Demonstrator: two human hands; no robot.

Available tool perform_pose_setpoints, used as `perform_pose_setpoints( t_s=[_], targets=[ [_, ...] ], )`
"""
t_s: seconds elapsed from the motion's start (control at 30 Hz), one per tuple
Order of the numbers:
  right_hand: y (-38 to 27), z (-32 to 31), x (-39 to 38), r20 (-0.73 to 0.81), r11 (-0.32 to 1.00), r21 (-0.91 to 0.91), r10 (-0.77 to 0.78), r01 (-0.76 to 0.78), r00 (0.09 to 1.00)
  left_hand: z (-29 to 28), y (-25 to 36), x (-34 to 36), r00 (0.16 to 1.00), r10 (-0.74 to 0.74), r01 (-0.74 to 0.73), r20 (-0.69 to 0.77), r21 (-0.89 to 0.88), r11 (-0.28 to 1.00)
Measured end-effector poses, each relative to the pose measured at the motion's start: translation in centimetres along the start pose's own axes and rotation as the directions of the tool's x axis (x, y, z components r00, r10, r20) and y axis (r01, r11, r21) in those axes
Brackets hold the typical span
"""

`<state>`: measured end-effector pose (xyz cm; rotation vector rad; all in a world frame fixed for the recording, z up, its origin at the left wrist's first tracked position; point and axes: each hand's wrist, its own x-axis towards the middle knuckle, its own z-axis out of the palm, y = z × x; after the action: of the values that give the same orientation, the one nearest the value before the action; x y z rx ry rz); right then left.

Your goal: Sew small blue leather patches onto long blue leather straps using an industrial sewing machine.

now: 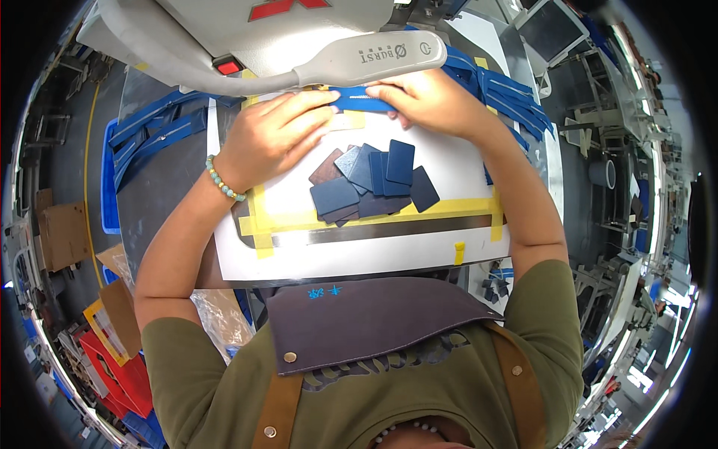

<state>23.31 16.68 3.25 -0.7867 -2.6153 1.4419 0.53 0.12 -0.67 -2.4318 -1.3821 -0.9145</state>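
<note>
Just below the lamp head, a blue zipper (356, 99) with metal teeth stretches between my two hands. My left hand (280, 135) has its fingers drawn together, their tips on the zipper's left end. At the other end, the thumb and fingers of my right hand (432, 101) pinch the zipper; the lamp covers part of the grip. Nearer to me on the white board (299, 258) lies an overlapping pile of rounded dark blue leather-like pieces (334, 196), with a brownish one (327, 168) at its left.
A grey lamp (370, 60) hangs low over my hands, before a white machine body (299, 30). More blue zipper strips lie at left (168, 138) and right (516, 105). Yellow tape (262, 217) borders the board. A blue bin (110, 179) stands beyond the table's left edge.
</note>
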Motion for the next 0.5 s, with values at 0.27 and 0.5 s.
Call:
perform_pose_setpoints(
  t_s=[0.27, 0.5],
  targets=[
    [1.3, -4.4, -1.1, -0.241, 0.747, -0.642, -0.413, 0.174, 0.878, 0.3, 0.7, -0.2, 0.975, -0.104, 0.107, 0.196, -0.001, 0.994],
    [2.5, -6.8, -2.3, -0.195, 0.580, -0.778, 0.142, -0.241, 0.970, 0.4, 0.7, 0.0, 0.974, -0.134, 0.146, 0.183, -0.050, 0.988]
  ],
)
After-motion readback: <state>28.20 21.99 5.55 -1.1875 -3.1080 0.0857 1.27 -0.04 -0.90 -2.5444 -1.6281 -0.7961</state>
